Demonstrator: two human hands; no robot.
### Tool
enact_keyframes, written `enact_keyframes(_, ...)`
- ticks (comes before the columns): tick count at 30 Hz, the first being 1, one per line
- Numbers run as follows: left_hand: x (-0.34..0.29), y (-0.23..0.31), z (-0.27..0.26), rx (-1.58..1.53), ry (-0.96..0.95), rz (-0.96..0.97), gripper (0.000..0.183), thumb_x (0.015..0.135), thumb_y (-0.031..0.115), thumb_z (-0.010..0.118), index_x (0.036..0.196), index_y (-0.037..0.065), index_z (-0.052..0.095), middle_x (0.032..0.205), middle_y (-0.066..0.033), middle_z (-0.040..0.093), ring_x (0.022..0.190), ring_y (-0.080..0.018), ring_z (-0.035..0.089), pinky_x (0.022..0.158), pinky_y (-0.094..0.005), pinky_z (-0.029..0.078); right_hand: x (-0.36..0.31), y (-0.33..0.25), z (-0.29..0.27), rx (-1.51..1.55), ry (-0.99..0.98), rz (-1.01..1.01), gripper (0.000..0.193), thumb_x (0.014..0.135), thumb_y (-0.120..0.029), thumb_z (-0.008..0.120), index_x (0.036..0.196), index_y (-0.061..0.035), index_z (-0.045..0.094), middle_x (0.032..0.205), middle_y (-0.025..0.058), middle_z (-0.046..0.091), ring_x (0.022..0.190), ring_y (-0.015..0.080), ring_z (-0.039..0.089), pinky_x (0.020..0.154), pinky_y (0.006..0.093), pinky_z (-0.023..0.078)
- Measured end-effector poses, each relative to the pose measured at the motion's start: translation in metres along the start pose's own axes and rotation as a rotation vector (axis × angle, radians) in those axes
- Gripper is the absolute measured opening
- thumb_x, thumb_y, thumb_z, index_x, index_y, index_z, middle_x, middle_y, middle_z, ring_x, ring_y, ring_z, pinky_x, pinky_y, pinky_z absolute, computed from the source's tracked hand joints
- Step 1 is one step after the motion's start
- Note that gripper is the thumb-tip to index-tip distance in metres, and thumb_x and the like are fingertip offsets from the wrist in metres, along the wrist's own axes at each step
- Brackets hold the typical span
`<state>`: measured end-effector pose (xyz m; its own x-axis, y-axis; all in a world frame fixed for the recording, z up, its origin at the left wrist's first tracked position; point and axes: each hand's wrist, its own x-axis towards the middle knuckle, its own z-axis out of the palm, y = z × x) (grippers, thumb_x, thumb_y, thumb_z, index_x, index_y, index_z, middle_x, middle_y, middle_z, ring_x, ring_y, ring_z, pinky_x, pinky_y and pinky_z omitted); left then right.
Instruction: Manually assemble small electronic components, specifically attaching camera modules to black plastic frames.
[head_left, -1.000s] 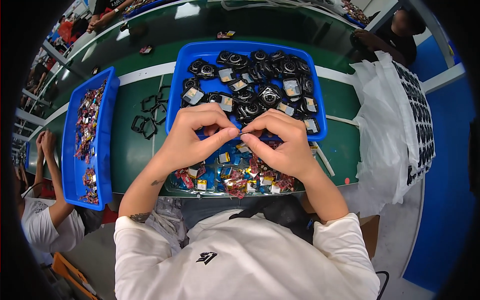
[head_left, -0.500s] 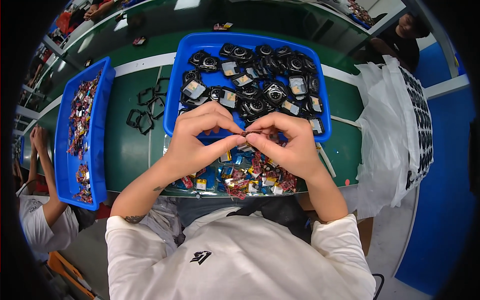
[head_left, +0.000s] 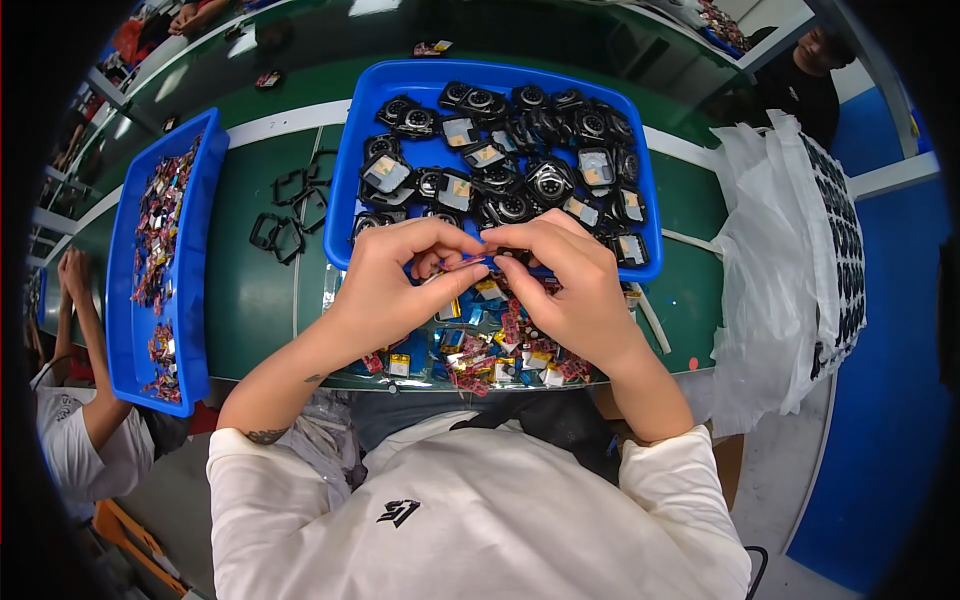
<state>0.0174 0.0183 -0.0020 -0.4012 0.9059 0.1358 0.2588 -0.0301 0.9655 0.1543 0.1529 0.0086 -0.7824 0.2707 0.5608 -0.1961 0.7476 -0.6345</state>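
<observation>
While the left hand (head_left: 388, 275) pinched a small reddish piece (head_left: 466, 263) toward the tabletop's (head_left: 250, 310) near edge, right by the blue tray (head_left: 345, 190), the right hand (head_left: 568, 278) hovered close, fingers bent, gripping what, I couldn't tell!

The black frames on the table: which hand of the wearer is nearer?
Left. The left hand is right of the black frames; the right hand is farther right.

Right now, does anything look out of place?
Possibly: black frames lie loose on the green table left of the large blue tray, and a few small reddish components beyond it, all apart from the main parts pile.
</observation>
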Motion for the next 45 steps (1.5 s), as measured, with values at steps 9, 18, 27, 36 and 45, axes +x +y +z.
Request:
enact_keyframes(9, -0.001, 0.003, -0.003, 0.203, 0.017, 0.150, 0.014, 0.073, 0.007, 0.073, 0.083, 0.000, 0.067, 0.069, -0.0050, 0.061, 0.056, -0.0062, 0.050, 0.050, -0.0199, 0.039, 0.000, -0.008, -0.005, 0.018, 0.017, 0.066, 0.014, 0.069, -0.001, 0.072, 0.081, -0.0018, 0.065, 0.075, 0.0062, 0.064, 0.067, 0.0169, 0.058, 0.057, 0.0273, 0.046)
enact_keyframes(18, -0.004, 0.008, -0.004, -0.142, -0.047, -0.001, 0.009, 0.080, 0.006, 0.068, 0.084, -0.002, 0.066, 0.076, -0.0065, 0.065, 0.068, -0.0100, 0.062, 0.060, -0.0202, 0.048, -0.003, -0.001, -0.009, 0.329, -0.092, 0.251, 0.017, 0.070, -0.003, 0.073, 0.085, -0.0010, 0.066, 0.077, 0.0038, 0.064, 0.065, 0.0081, 0.055, 0.054, 0.0199, 0.041)
enact_keyframes(27, -0.007, 0.009, -0.005, -0.229, -0.027, 0.083, 0.009, 0.081, 0.003, 0.065, 0.086, -0.005, 0.063, 0.077, -0.0095, 0.065, 0.069, -0.0121, 0.064, 0.059, -0.0221, 0.054, -0.002, -0.002, -0.011, 0.733, -0.098, 0.429, 0.011, 0.085, -0.005, 0.062, 0.091, 0.0046, 0.061, 0.083, 0.0064, 0.062, 0.076, 0.0096, 0.061, 0.066, 0.0215, 0.049)
enact_keyframes(36, -0.007, 0.010, -0.004, -0.285, -0.021, 0.038, 0.008, 0.082, 0.001, 0.063, 0.085, -0.006, 0.062, 0.081, -0.0102, 0.065, 0.071, -0.0131, 0.065, 0.063, -0.0234, 0.055, -0.004, -0.003, -0.009, 0.841, -0.111, 0.398, 0.012, 0.087, -0.006, 0.061, 0.090, 0.0052, 0.059, 0.087, 0.0075, 0.062, 0.081, 0.0108, 0.060, 0.071, 0.0233, 0.050)
enact_keyframes(45, -0.005, 0.007, -0.002, -0.296, -0.053, 0.034, 0.011, 0.083, 0.002, 0.064, 0.090, -0.006, 0.064, 0.080, -0.0105, 0.066, 0.070, -0.0123, 0.064, 0.063, -0.0225, 0.054, -0.006, 0.004, -0.010, 0.779, -0.146, 0.315, 0.009, 0.085, -0.005, 0.063, 0.088, 0.0042, 0.061, 0.083, 0.0068, 0.063, 0.075, 0.0088, 0.059, 0.065, 0.0213, 0.048)
